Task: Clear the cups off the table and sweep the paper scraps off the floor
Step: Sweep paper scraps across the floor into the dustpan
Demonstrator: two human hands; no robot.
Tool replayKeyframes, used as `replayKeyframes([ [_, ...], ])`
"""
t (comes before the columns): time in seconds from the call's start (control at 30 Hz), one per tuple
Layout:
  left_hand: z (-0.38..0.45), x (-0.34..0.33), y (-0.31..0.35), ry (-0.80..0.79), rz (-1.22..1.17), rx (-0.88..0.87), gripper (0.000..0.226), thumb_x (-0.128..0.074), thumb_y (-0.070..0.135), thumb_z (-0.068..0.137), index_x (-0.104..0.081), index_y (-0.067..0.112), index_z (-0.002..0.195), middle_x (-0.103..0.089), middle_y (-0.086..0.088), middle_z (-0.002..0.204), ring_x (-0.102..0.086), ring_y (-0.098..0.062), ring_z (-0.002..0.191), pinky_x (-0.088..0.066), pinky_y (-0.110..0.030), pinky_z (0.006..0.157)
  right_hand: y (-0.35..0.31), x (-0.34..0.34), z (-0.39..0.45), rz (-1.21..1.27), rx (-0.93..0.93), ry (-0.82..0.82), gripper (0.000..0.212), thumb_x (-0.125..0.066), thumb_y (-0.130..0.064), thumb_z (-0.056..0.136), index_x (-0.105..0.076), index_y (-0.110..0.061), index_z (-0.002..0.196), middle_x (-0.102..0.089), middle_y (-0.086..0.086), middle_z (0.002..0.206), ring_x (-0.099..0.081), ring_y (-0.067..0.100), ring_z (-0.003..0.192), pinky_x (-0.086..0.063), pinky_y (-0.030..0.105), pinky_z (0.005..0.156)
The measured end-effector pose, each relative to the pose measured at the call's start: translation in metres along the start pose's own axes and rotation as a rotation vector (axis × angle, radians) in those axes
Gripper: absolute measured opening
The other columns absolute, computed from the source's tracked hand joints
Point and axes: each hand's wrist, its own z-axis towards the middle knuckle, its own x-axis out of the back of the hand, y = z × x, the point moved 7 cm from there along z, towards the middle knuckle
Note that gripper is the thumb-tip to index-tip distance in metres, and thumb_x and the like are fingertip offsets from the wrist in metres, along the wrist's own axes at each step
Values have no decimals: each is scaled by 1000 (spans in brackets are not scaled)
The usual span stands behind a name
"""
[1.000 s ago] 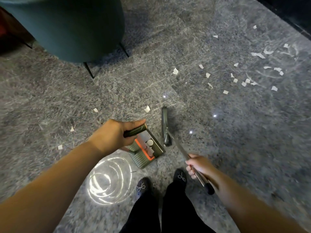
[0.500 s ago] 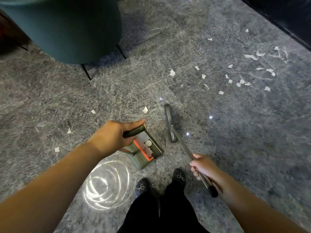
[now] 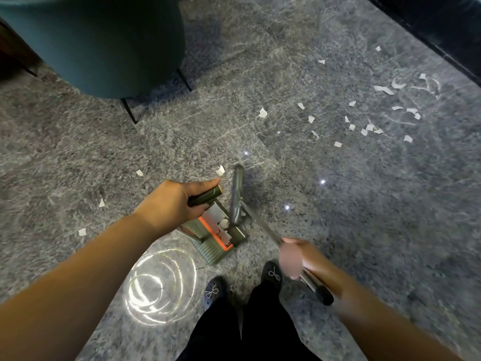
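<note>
— Down by our feet, what's changed?
— Our right hand (image 3: 295, 257), grip closed on the broom (image 3: 237, 196), has pulled its head onto the dustpan (image 3: 216, 233); our left hand (image 3: 177, 201) grips the dustpan's handle.
— Paper scraps (image 3: 364, 126)?
— Mostly scattered far right on the floor (image 3: 338, 217); sweeping's barely begun.

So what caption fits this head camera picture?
Left hand holds a dustpan, right hand sweeps a broom among paper scraps.
</note>
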Motion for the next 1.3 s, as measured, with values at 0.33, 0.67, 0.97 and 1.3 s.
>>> replayKeyframes([
  [0.33,-5,-10,-8,-4,-28,-7,69,-73,33,81,-35,75,120,-73,12,97,-66,2,76,-55,-29,75,20,28,3,172,59,21,54,-43,2,92,-43,-26,138,-43,2,52,-38,12,37,-30,17,36],
  [0.67,5,-6,-1,12,-37,-4,60,-74,24,82,-48,57,125,-68,20,87,-54,22,69,-38,-1,64,10,5,46,319,-16,-64,20,-34,3,93,-44,-15,93,-35,3,52,-33,10,35,-26,15,39],
  [0.97,-1,0,-4,28,-11,-42,64,-75,21,81,-47,56,127,-72,17,86,-62,7,72,-46,-9,65,16,8,7,178,60,-160,30,-40,4,94,-58,-15,108,-37,5,56,-33,11,37,-23,18,40],
  [1.3,-11,-5,-13,-3,-34,-23,72,-74,24,82,-37,75,117,-71,12,81,-61,-10,71,-46,-14,61,1,14,49,101,76,20,65,-43,4,91,-30,-23,149,-48,3,53,-42,14,41,-33,21,37],
])
